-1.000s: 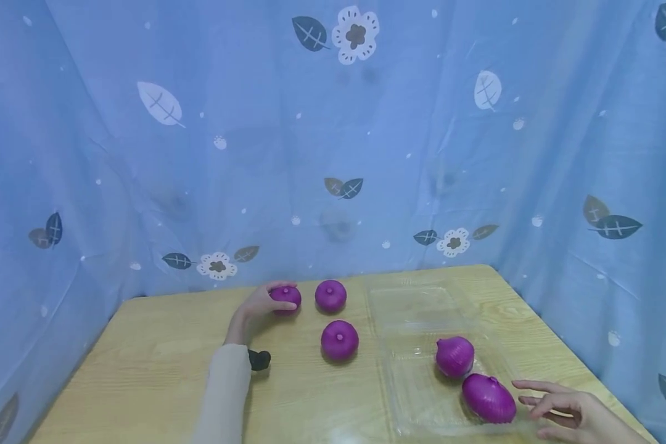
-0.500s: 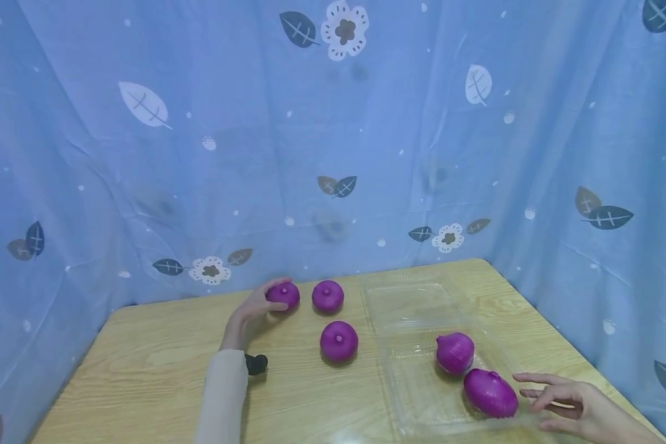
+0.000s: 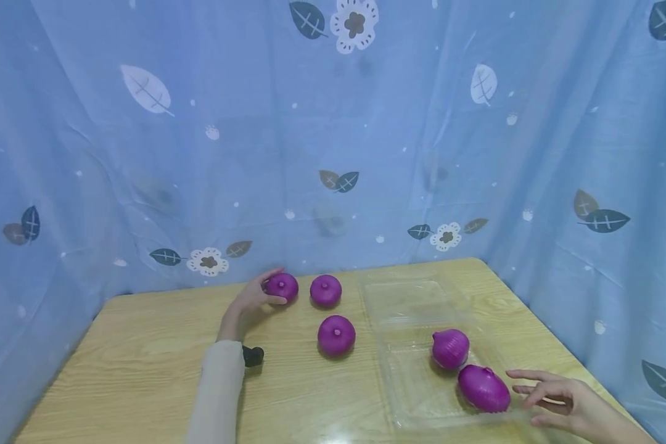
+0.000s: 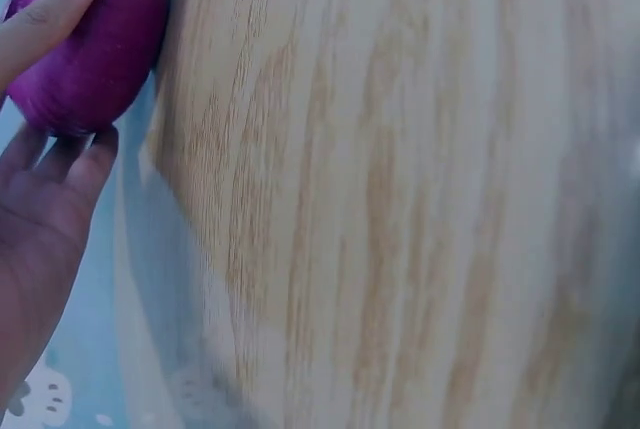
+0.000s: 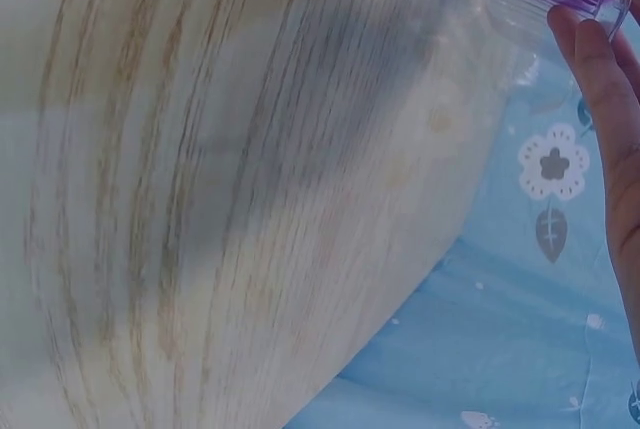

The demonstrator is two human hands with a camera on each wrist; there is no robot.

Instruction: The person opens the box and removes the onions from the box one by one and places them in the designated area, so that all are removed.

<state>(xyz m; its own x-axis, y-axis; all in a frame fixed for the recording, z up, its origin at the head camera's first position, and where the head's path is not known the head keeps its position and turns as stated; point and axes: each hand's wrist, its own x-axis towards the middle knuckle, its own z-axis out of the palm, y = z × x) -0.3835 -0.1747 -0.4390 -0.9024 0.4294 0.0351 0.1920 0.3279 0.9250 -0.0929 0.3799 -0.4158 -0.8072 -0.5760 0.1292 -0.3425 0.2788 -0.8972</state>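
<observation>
In the head view, my left hand [image 3: 251, 296] grips the far-left onion [image 3: 283, 287], thumb on its near side and fingers behind it, close to the back edge of the table [image 3: 144, 364]. Just right of it sits the second onion [image 3: 325, 291], and nearer me the third onion [image 3: 336, 336]. The clear box [image 3: 391, 382] lies flat to the right; in its near half are the round onion [image 3: 451, 349] and, just beside it, the long onion [image 3: 484, 388]. My right hand [image 3: 568, 401] is at the box's right edge, fingers spread and loosely bent. The blue curtain [image 3: 277, 148] hangs behind.

In the left wrist view, my thumb lies across the far-left onion and my fingertips touch its end; I cannot tell from here whether it rests on the table.

In the right wrist view, my fingertips are at the box's ribbed wall, something purple showing through it; whether they press on the plastic I cannot tell.
</observation>
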